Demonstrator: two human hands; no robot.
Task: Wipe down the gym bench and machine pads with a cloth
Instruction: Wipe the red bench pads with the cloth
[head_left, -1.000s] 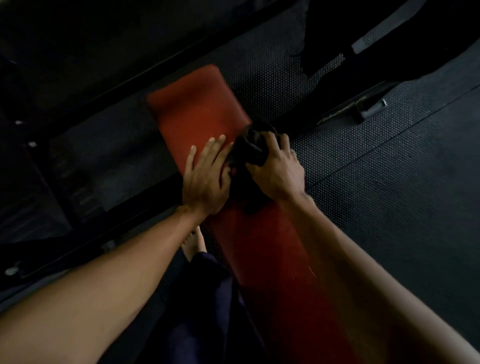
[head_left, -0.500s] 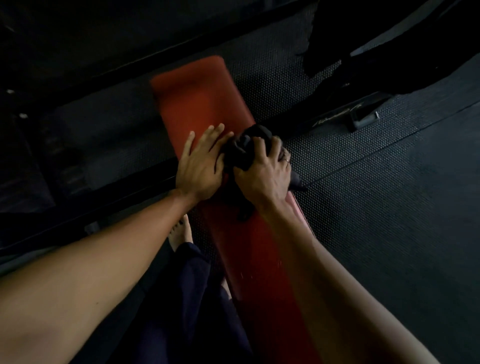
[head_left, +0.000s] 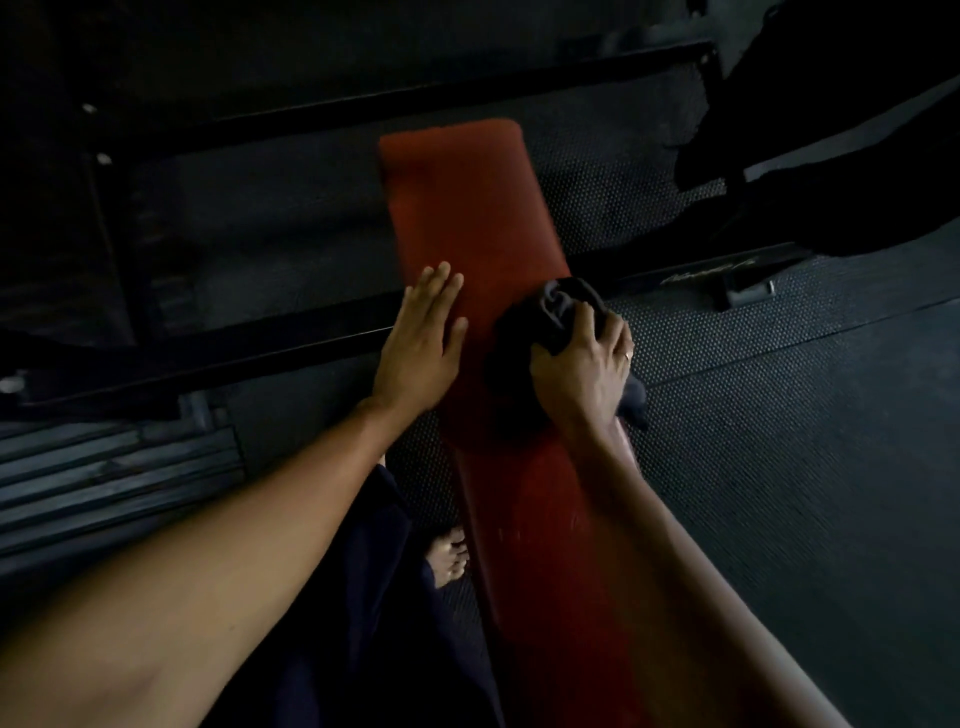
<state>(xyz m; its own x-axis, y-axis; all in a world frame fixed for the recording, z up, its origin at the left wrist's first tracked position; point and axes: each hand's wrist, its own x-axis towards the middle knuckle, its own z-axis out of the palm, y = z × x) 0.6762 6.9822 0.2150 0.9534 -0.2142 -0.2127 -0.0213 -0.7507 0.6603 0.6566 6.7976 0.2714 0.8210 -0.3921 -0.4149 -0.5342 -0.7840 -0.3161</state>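
A long red bench pad (head_left: 467, 208) runs from the bottom of the head view up to the middle. My left hand (head_left: 421, 343) lies flat on its left edge with the fingers straight. My right hand (head_left: 582, 364) grips a bunched dark cloth (head_left: 556, 306) and presses it on the right edge of the pad. A corner of the cloth hangs off the pad below my right wrist. The two hands are apart, with bare red pad between them.
Dark dimpled rubber flooring (head_left: 779, 467) surrounds the bench. Black metal frame bars (head_left: 260, 348) cross behind and left of the pad. A dark machine part (head_left: 857, 130) looms at the top right. My bare foot (head_left: 449, 561) stands left of the bench.
My right hand has slid the cloth towards the pad's right edge, and my left hand now lies apart from it. The camera view has shifted, so the bench looks longer.
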